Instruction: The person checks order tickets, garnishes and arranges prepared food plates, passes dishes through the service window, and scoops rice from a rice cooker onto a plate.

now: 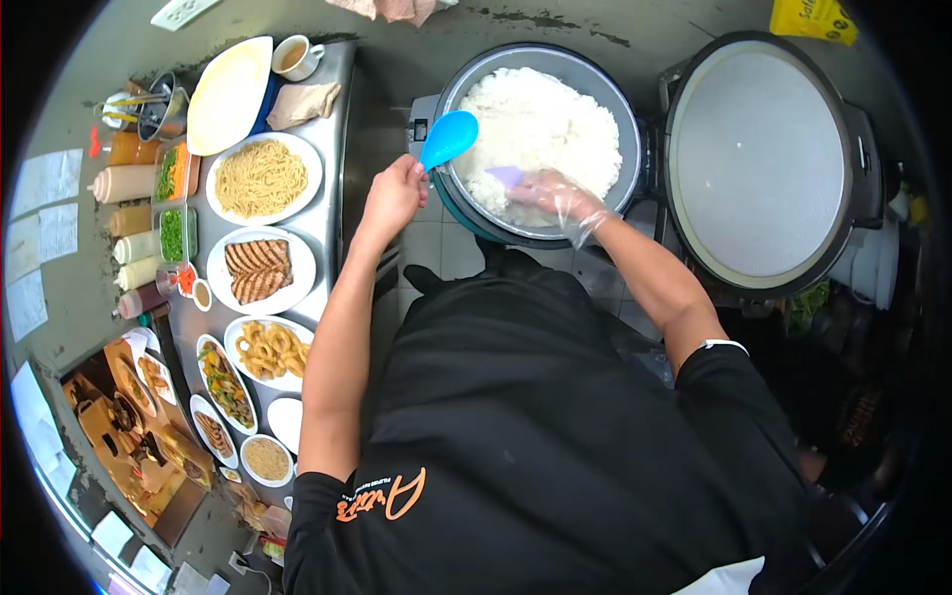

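Observation:
My left hand is closed round the handle of a blue rice spoon, whose broad bowl is raised over the left rim of a large rice cooker pot. White cooked rice fills much of the pot. My right hand, in a clear plastic glove, reaches into the pot at its near side. Its fingers are closed on a light purple flat utensil at the rice surface; most of the utensil is hidden by the hand and glove.
The cooker's round lid stands open on the right. At left, a steel counter bears a noodle plate, a grilled meat plate, fried rings, sauce bottles and a cup.

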Demonstrator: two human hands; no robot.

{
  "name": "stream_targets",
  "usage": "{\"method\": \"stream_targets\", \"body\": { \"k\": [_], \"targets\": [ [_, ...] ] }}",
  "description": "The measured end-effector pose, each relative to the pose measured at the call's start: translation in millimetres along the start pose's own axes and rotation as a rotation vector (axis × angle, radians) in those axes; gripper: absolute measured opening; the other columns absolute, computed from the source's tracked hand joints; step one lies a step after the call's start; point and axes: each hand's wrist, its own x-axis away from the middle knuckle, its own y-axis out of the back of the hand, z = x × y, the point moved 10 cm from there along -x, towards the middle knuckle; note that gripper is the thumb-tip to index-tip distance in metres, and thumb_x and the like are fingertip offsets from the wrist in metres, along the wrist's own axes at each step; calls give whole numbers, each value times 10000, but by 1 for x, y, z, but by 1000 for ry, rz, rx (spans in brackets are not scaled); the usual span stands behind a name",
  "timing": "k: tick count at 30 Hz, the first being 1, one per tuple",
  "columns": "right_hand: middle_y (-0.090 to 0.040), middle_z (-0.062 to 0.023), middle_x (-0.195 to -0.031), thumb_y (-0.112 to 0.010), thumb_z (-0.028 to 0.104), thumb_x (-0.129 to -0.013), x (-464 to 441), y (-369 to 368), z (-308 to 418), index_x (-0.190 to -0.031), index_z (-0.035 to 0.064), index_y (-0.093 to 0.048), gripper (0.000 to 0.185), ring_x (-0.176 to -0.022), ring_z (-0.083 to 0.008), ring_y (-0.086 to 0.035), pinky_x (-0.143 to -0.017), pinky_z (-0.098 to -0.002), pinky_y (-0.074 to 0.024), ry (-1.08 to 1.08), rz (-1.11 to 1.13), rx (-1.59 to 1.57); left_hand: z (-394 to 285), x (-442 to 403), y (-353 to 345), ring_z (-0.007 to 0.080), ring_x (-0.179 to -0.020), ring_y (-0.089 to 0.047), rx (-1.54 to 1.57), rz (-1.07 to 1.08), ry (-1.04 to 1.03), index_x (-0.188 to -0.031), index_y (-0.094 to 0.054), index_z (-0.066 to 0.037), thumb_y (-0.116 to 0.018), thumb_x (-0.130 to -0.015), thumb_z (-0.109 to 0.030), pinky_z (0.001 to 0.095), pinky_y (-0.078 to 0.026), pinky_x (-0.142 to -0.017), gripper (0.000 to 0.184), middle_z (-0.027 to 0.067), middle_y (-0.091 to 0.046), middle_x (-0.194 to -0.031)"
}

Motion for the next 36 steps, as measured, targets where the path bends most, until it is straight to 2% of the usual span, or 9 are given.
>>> {"method": "stream_targets", "body": {
  "k": [2, 3, 7, 10, 14, 20, 32, 33, 36],
  "targets": [
    [-713, -155, -935, -637, 445, -930, 12, 13, -16, -977, -3, -729, 460, -924, -241, -659, -896, -381, -477, -73, 39, -356, -7, -10, -14, 172, -566, -610, -12, 26, 1, -887, -616, -3, -492, -1026, -247, 346, -495, -577, 307, 90, -603, -633],
    [-714, -129, -957, -652, 443, -928, 18, 17, -21, -1007, 4, -731, 452, -946, -206, -650, -911, -369, -469, -108, 63, -535, -14, -19, -21, 310, -657, -658, -92, 19, -77, -893, -621, -4, -480, -1021, -315, 428, -517, -662, 365, 170, -636, -688],
    [-678, -68, -1080, -629, 353, -975, 74, 76, 17, -1152, 10, -675, 389, -1006, -157, -603, -945, -330, -441, -3, -386, -852, -71, -32, -42, 509, -901, -610, -326, -59, -110, -935, -653, 5, -375, -1029, -438, 560, -478, -809, 532, 300, -653, -887],
    [-676, -60, -1052, -615, 326, -993, 51, 93, 1, -1208, 36, -646, 362, -980, -157, -617, -935, -322, -459, 172, -271, -600, -89, -49, -61, 511, -909, -617, -325, -93, -112, -928, -678, 3, -367, -1031, -433, 557, -480, -822, 546, 311, -652, -891],
    [-656, -105, -973, -522, 389, -1015, 56, 110, 10, -1022, 43, -680, 381, -938, -196, -586, -899, -330, -447, 331, -552, -362, -98, -70, -98, 497, -907, -644, -471, 44, -149, -904, -705, 44, -355, -1026, -382, 564, -481, -831, 564, 323, -663, -893],
    [-622, -10, -890, -547, 283, -1023, 47, 105, 11, -888, 37, -644, 296, -895, -127, -550, -873, -296, -425, 113, -579, -639, -121, -81, -107, 502, -941, -642, -593, -14, -227, -916, -720, 36, -343, -1020, -396, 558, -479, -892, 583, 312, -678, -932],
    [-597, 5, -896, -572, 265, -1016, 50, 120, 11, -913, 29, -633, 264, -910, -109, -543, -888, -274, -429, 250, -568, -833, -137, -85, -99, 469, -847, -682, -689, -37, -228, -846, -726, 23, -341, -1014, -372, 525, -547, -806, 576, 287, -693, -874],
    [-598, 8, -894, -574, 263, -1015, 56, 124, 30, -899, 26, -625, 268, -904, -107, -542, -883, -275, -430, 441, -551, -796, -142, -89, -96, 468, -856, -681, -698, -45, -225, -850, -726, 24, -340, -1015, -370, 526, -543, -816, 575, 284, -694, -877],
    [-594, 7, -890, -572, 246, -1015, 54, 125, 13, -887, 23, -617, 261, -908, -112, -548, -882, -273, -430, 180, -574, -848, -144, -89, -95, 467, -885, -678, -713, -29, -204, -854, -726, 24, -334, -1018, -364, 529, -531, -848, 575, 279, -697, -884]
  ]
}}
